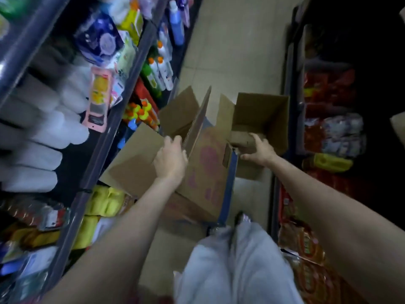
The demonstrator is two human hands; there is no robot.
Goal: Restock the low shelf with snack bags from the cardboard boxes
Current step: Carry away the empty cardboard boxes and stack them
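Note:
An open cardboard box with pink print and a blue edge sits tilted in the aisle in front of me. My left hand grips the top edge of its left flap. My right hand holds a folded flap at the box's right corner. Behind it a second cardboard box stands open with nothing visible inside. Red and silver snack bags fill the low shelf on the right, and more red bags lie at floor level near my right arm. No snack bag is in either hand.
A tall shelf on the left carries white packs, yellow packs and bottles. The tiled aisle floor runs ahead beyond the boxes. My legs in light trousers stand just behind the near box.

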